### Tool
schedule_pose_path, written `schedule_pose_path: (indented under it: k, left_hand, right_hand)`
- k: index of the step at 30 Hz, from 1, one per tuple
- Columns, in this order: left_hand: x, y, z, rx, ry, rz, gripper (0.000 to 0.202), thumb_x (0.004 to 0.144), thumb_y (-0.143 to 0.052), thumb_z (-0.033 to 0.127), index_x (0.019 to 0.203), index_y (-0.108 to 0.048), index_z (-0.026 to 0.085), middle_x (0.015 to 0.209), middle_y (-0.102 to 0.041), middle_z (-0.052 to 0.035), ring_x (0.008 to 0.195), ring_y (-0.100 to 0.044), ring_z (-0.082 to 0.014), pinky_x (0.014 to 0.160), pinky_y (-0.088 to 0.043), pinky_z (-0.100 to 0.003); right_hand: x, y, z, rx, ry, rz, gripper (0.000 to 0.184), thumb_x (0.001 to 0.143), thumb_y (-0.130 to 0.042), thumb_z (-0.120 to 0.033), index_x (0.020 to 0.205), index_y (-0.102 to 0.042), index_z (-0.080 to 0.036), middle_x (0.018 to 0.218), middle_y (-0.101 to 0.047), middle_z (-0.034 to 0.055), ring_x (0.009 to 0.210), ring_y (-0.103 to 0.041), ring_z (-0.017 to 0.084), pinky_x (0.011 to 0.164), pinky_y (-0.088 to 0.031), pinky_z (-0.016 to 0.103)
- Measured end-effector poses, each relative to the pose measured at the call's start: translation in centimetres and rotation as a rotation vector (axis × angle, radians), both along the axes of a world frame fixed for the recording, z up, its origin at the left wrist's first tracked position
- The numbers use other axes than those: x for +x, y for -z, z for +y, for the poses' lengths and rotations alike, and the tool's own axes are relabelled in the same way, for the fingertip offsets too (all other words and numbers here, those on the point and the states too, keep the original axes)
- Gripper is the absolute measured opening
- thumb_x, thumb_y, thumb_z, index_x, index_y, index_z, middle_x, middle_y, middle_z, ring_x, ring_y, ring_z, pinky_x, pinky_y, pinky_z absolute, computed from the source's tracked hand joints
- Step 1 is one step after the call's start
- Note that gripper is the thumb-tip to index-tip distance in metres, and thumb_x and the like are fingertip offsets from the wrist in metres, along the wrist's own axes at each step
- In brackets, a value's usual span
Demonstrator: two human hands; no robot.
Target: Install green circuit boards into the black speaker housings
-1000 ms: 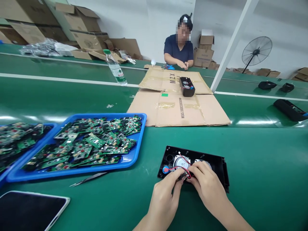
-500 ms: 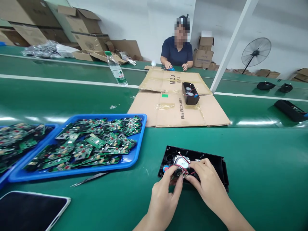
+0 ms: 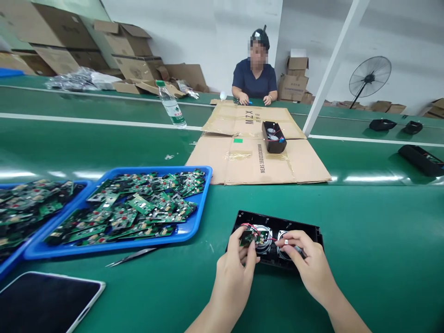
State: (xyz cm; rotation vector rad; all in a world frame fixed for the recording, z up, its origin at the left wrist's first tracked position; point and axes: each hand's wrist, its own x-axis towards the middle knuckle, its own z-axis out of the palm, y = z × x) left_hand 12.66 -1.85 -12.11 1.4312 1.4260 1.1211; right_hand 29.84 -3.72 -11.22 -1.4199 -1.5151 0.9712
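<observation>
Left hand (image 3: 233,273) pinches small green board (image 3: 247,237) over black housing (image 3: 277,240); right hand (image 3: 308,268), fingers curled, grips white connector (image 3: 286,241).

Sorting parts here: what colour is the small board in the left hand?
Green, seen in the head view: the small circuit board pinched in the left hand.

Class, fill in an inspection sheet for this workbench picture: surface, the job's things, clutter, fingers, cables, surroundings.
Surface: green bench, a flattened cardboard sheet farther back.
Job's things: open black speaker housing lies flat; small green circuit board held over it.
Clutter: blue tray heaped with circuit boards, tweezers, dark tablet, water bottle.
Fingers: left hand pinches the board; right hand pinches a small white part inside the housing.
Cables: red wires run from the board.
Surroundings: a co-worker seated opposite, cardboard boxes, standing fan.
</observation>
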Motion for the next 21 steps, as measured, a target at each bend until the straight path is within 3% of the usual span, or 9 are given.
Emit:
schedule_pose_path:
  k: [4, 8, 14, 21]
  left_hand:
    - [0.2, -0.6, 0.2, -0.044, 0.029, 0.032, 0.038, 0.083, -0.049, 0.029, 0.119, -0.048, 0.017, 0.072, -0.073, 0.0, 0.062, -0.072, -0.0175, 0.055, -0.062, -0.025]
    - [0.1, -0.4, 0.1, 0.105, 0.095, 0.132, 0.035, 0.083, -0.05, 0.026, 0.117, -0.051, 0.017, 0.075, -0.074, -0.001, 0.064, -0.072, -0.0179, 0.052, -0.06, -0.023]
    - [0.0, 0.2, 0.2, 0.251, 0.142, 0.219, 0.031, 0.084, -0.049, 0.021, 0.114, -0.052, 0.016, 0.071, -0.074, -0.001, 0.06, -0.071, -0.0156, 0.052, -0.057, -0.02]
    - [-0.1, 0.5, 0.2, 0.26, 0.171, 0.214, 0.028, 0.085, -0.048, 0.022, 0.113, -0.053, 0.017, 0.075, -0.073, -0.0011, 0.052, -0.068, -0.0126, 0.048, -0.055, -0.018]
  right_hand:
    - [-0.4, 0.4, 0.0, 0.249, -0.079, -0.189, 0.015, 0.093, -0.047, -0.022, 0.086, -0.061, -0.02, 0.079, -0.064, 0.0026, 0.074, -0.058, 0.017, 0.065, -0.047, 0.028]
    - [-1.2, 1.0, 0.1, 0.45, -0.098, -0.486, 0.023, 0.093, -0.042, -0.014, 0.085, -0.063, -0.018, 0.075, -0.06, 0.004, 0.07, -0.052, 0.017, 0.061, -0.043, 0.031]
    - [-1.5, 0.9, 0.0, 0.461, -0.123, -0.605, 0.025, 0.094, -0.04, -0.012, 0.081, -0.062, -0.017, 0.07, -0.055, 0.0029, 0.064, -0.047, 0.016, 0.057, -0.039, 0.03]
    - [-1.6, 1.0, -0.1, 0.441, -0.117, -0.556, 0.021, 0.093, -0.042, -0.012, 0.085, -0.061, -0.017, 0.073, -0.057, 0.0032, 0.067, -0.048, 0.016, 0.059, -0.038, 0.03]
